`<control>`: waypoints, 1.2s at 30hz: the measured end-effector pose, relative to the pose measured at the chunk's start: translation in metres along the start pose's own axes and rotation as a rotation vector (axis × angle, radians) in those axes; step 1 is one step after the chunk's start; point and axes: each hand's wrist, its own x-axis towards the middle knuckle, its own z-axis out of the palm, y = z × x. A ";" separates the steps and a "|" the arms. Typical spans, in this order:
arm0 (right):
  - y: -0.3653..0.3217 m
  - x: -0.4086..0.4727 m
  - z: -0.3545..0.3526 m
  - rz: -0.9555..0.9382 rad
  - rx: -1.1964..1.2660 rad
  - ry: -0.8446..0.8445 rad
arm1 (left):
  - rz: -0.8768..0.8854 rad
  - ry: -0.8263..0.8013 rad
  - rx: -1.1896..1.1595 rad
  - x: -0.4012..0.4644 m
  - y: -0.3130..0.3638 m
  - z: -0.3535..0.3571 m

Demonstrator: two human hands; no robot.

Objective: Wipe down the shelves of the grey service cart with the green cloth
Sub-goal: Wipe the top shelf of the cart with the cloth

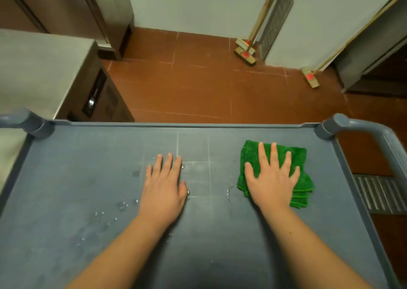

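Green cloth (293,156), folded, soft, light, likely damp, at 2 o'clock on the top shelf (66,178); right hand (272,178) presses it flat-fingered; left hand (164,185) flat, holding nothing; best pressed mid-fold.

You're in a commercial kitchen's back area: stainless steel counter (39,68), tall steel cabinet (72,9), red-brown tiled floor (187,86), brooms (246,51) against the wall, grey service cart (88,156) before you.
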 end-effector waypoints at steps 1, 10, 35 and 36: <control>-0.017 -0.005 0.002 -0.026 0.001 -0.006 | -0.011 0.005 -0.003 -0.005 -0.011 -0.003; -0.185 -0.072 0.018 -0.283 0.035 -0.038 | -0.114 0.066 -0.008 -0.045 -0.128 -0.046; -0.266 -0.133 0.021 -0.506 0.148 -0.083 | -0.207 0.075 -0.101 -0.070 -0.162 -0.064; -0.249 -0.125 0.020 -0.478 0.147 -0.075 | -0.187 0.060 -0.088 -0.064 -0.145 -0.061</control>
